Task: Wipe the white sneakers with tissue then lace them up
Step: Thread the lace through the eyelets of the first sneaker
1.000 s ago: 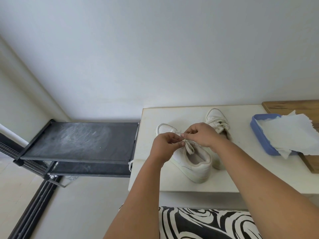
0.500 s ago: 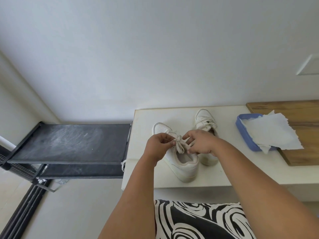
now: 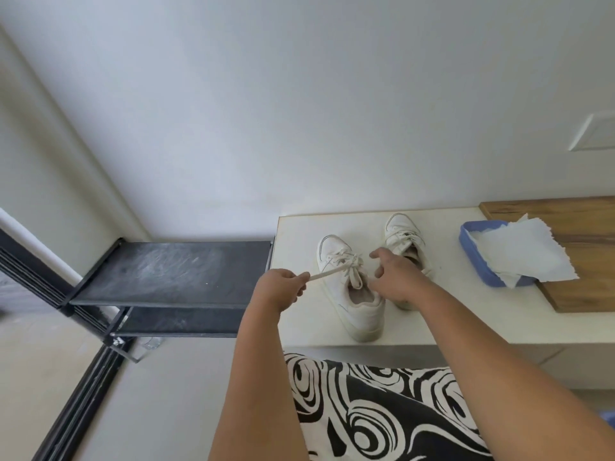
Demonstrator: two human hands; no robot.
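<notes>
Black metal shelving (image 3: 173, 271) stands to my left, against the end of the pale counter (image 3: 299, 234) where I work. My left hand (image 3: 278, 289) pinches one end of the lace (image 3: 324, 273) between thumb and fingertips and draws it out taut to the left, away from the near sneaker (image 3: 349, 294). That shoe lies toe toward the wall, heel toward me, with the lace crossed through its eyelets up to the throat, where a knot or the start of one seems to sit. My right hand (image 3: 392, 277) hovers over the tongue with fingers curled; I cannot tell whether it grips the other lace end or merely steadies the shoe. Just behind it the far sneaker (image 3: 402, 237) stands close beside the first, its laces looking threaded and loosely gathered, though part of it is hidden by my hand. Further right a blue tray (image 3: 479, 264) holds crumpled white tissue (image 3: 525, 254), resting partly on a wooden board (image 3: 582, 227).

I judge the wiping finished, since the tissue lies set aside and both shoes look clean. Lacing is nearly through: what seems left is cinching and tying this near shoe, then checking whether the far one needs its bow tightened.
</notes>
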